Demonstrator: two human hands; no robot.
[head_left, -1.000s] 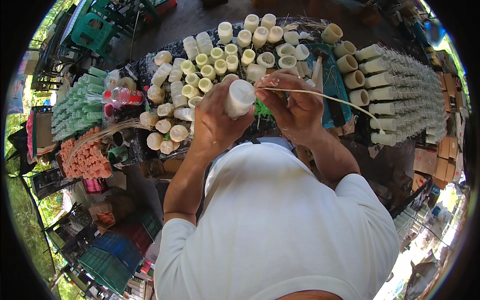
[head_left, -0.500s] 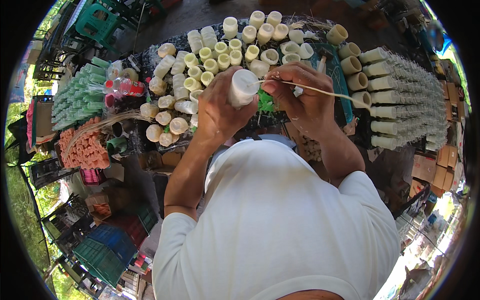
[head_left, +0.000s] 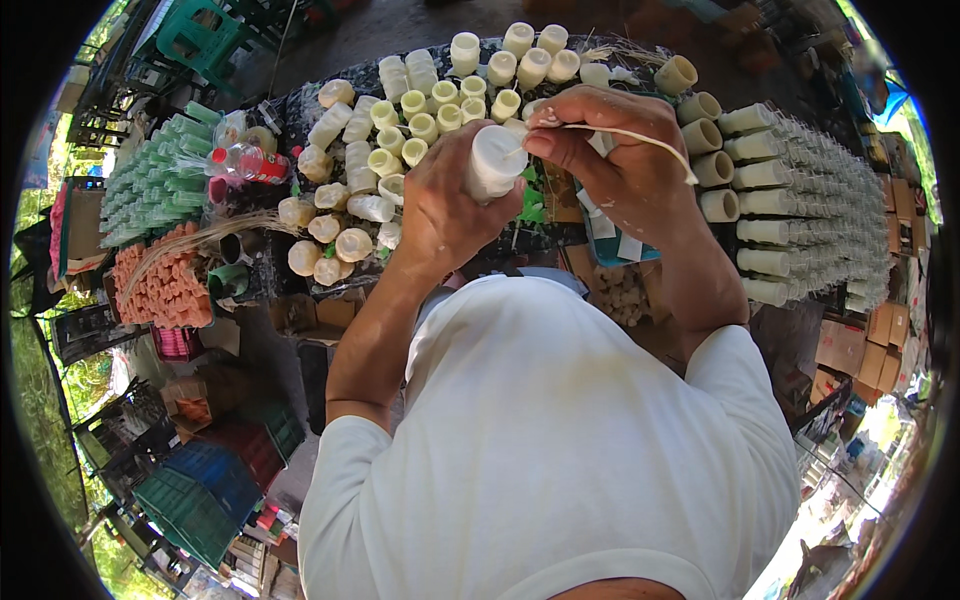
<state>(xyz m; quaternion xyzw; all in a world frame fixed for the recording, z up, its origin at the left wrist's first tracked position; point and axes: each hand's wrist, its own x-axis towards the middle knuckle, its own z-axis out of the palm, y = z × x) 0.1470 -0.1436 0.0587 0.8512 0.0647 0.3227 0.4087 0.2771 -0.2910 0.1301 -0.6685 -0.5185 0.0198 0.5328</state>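
My left hand (head_left: 440, 205) is closed round a white, cylinder-shaped candle (head_left: 493, 172), its pale round end turned up. A thin cream wick (head_left: 645, 138) comes out near the middle of that end. My right hand (head_left: 622, 150) pinches the wick between thumb and fingertips close to the candle, and the wick's loose part arches over the back of the hand and hangs down at its right. Beyond my hands stand several pale, cup-like cylinders (head_left: 423, 127), hollow at the top. Left of my left hand lie whitish wax pieces (head_left: 354, 245).
At the right are hollow tan cylinders (head_left: 719, 206) and rows of pale candles (head_left: 764, 231). A teal tray (head_left: 638, 262) lies below my right wrist. On the left are a red-labelled bottle (head_left: 262, 167), green sticks (head_left: 165, 180), orange pieces (head_left: 165, 285) and dry strands (head_left: 215, 238).
My right hand has shifted up and slightly right, its wrist more raised. The wick's loose end now curls down nearer the hand. The candle has moved slightly right in the picture.
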